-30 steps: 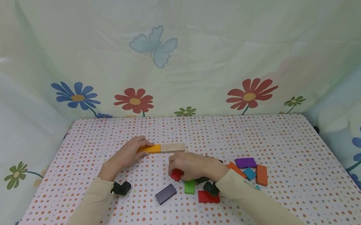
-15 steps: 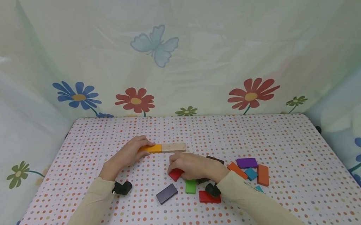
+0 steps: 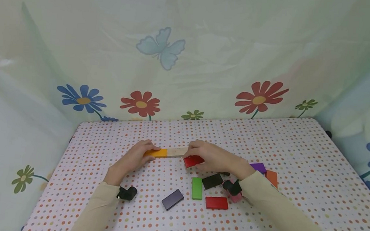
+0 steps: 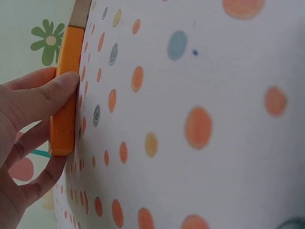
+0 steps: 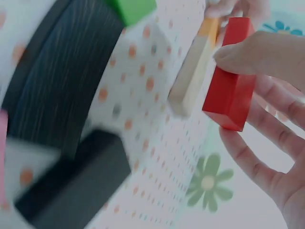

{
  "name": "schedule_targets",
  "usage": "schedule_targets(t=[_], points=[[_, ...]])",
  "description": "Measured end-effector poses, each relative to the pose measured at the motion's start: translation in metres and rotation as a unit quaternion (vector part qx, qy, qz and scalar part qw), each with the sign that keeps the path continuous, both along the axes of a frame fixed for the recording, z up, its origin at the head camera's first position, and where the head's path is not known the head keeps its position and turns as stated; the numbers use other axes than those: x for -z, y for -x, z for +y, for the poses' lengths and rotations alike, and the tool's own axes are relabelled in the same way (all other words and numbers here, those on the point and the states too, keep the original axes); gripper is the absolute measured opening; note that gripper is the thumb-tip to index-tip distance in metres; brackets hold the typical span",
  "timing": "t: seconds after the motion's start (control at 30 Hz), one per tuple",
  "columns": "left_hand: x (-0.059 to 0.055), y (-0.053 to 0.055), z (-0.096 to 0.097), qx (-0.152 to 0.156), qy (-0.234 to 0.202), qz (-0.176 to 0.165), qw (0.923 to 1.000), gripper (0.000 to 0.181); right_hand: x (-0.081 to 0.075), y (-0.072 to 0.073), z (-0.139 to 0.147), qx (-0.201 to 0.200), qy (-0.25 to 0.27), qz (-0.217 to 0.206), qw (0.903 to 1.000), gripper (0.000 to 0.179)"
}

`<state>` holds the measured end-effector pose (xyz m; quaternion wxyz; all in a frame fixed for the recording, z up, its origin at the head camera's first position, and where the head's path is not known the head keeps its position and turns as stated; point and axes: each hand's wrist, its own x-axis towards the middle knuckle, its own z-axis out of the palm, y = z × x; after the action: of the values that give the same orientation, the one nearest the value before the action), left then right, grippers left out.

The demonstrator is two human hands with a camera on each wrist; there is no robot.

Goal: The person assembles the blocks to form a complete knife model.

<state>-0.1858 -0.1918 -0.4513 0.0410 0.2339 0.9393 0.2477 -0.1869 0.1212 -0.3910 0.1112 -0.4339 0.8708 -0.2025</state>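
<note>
A yellow-orange block (image 4: 66,119) lies on the table, its end meeting a plain wooden block (image 3: 176,152). My left hand (image 3: 135,158) holds the orange block, thumb on the near side and fingers behind and at its end. In my right hand (image 3: 212,157) I grip a red block (image 5: 231,81) between thumb and fingers. It is near the right end of the wooden block, apart from it in the right wrist view (image 5: 188,78). In the head view the right hand hides part of the wooden block.
On the near side lie a green block (image 3: 197,188), a black block (image 3: 212,181), another red block (image 3: 216,203) and a dark grey block (image 3: 172,199). A purple block (image 3: 258,167) and an orange-red block (image 3: 272,178) sit farther right, partly behind the right sleeve. A printed curtain (image 3: 209,59) stands behind the table.
My right hand has lifted the red block and carried it away from me and to the right, toward the wooden block's end. My left hand stays on the orange block.
</note>
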Motion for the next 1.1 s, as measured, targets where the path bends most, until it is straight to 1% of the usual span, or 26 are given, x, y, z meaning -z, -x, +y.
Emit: schedule_targets(t=[0.17, 0.3, 0.4, 0.67, 0.87, 1.1], points=[[0.000, -0.001, -0.001, -0.002, 0.000, 0.000, 1.0000, 0.038, -0.001, 0.013, 0.015, 0.034, -0.013, 0.027, 0.9990, 0.038], [0.001, -0.002, -0.002, -0.008, -0.002, -0.003, 1.0000, 0.038, 0.001, 0.020, 0.023, 0.059, -0.017, 0.036, 0.9974, 0.041], [0.001, -0.002, -0.002, -0.008, -0.001, -0.003, 1.0000, 0.037, 0.006, 0.024, 0.026, 0.072, -0.020, 0.038, 0.9965, 0.042], [0.001, -0.001, 0.000, -0.003, -0.005, -0.004, 1.0000, 0.037, 0.019, 0.029, 0.026, 0.097, -0.024, 0.001, 0.9950, 0.042], [0.002, 0.000, -0.001, -0.006, -0.007, -0.003, 1.0000, 0.037, 0.026, 0.034, 0.023, 0.104, -0.039, -0.002, 0.9938, 0.041], [0.005, 0.002, -0.002, 0.000, -0.008, 0.004, 1.0000, 0.037, 0.033, 0.034, 0.020, 0.114, -0.044, -0.012, 0.9924, 0.040]])
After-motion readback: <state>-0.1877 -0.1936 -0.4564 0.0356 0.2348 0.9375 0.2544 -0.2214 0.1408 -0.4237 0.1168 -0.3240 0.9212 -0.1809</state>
